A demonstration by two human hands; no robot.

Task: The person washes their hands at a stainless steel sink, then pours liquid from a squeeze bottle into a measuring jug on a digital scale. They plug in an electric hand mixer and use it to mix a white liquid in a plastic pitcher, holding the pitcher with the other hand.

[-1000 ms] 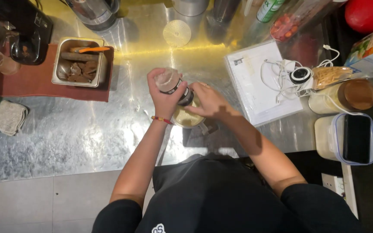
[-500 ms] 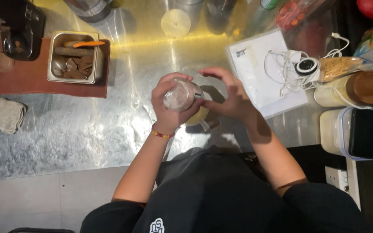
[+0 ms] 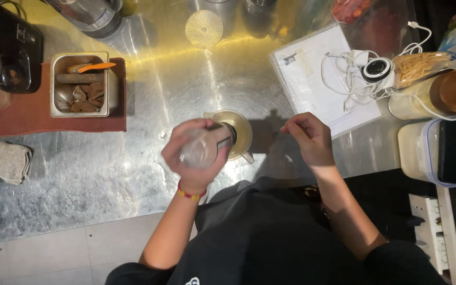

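cafe/bar prep kitchen: steel counter [image 3: 133, 174], blender jug [image 3: 88, 16], metal tub [image 3: 80, 84] w/ utensils, lidded containers [image 3: 439, 150].

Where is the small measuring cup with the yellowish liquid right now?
In the head view the measuring cup stands mid-counter on the steel counter, under the mouth of the clear bottle tilted in the left hand, left of the right hand.
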